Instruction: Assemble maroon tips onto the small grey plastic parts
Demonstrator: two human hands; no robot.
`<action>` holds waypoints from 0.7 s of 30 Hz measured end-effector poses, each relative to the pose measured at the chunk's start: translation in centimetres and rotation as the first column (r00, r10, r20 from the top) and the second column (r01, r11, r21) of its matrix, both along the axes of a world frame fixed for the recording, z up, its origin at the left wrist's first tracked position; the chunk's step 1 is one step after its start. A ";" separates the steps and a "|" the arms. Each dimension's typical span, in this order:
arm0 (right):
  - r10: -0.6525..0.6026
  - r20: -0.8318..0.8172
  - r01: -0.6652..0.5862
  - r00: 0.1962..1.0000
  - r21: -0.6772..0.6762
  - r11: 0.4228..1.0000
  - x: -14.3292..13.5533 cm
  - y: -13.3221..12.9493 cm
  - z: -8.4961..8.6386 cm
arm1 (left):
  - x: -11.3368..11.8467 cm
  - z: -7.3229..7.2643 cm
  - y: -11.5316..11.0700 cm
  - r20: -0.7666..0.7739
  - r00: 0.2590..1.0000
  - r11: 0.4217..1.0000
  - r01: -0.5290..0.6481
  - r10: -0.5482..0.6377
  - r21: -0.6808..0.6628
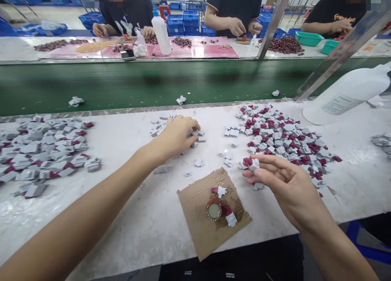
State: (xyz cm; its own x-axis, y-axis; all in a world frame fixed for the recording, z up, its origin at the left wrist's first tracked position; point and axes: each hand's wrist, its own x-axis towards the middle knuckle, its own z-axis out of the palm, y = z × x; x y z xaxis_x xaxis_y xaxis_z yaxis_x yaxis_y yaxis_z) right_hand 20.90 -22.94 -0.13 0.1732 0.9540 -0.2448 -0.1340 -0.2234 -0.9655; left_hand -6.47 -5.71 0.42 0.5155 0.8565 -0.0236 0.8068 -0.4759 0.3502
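Right-hand grip (282, 177), right of the frame's centre, is closed on a maroon-and-grey piece (248, 162) — thumb on one side, fingertips on the other. Left-hand grip (180, 132), near the centre, reaches down among the loose grey pieces (157, 128); its thumb stands apart from the fingertips, but I cannot tell whether a small part sits between them. The step in hand looks like picking parts, one piece held while the other hand selects at the pile. From here, the move seems to call for a light pinch that singles out one grey piece, with the right hand kept steady.

At the lower centre of the frame, a cardboard sheet (195, 207) lies on the bench (146, 228) and carries two more maroon-and-grey pieces (220, 191) beside a red-rimmed cap (214, 200). That cap faces up like a shallow dish — it is pale inside, and whether it holds liquid is unclear. The big white bottle (342, 93) at upper right is opaque, so its contents are hidden. I cannot make out what fills the blue-capped bottle (161, 34) at upper centre or the green trays (309, 38) at upper right.
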 end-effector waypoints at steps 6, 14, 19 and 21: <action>0.004 0.020 -0.004 1.000 -0.003 1.000 -1.0 -0.9 0.1 | 0.6 0.3 0.0 0.032 0.997 0.997 0.072 -0.072 -0.015; 0.077 0.126 -0.084 0.989 0.053 0.995 -1.6 -2.8 -0.3 | 0.3 1.1 -0.4 0.050 0.987 0.987 0.155 -0.153 -0.045; 0.103 0.208 -0.126 0.973 0.100 0.987 -2.0 -3.7 0.0 | 0.6 0.8 -1.1 0.007 0.979 0.979 0.202 -0.202 0.008; 0.099 0.247 -0.131 0.964 0.118 0.984 -2.2 -3.9 0.2 | 0.9 0.2 -1.2 -0.023 0.978 0.978 0.207 -0.206 0.041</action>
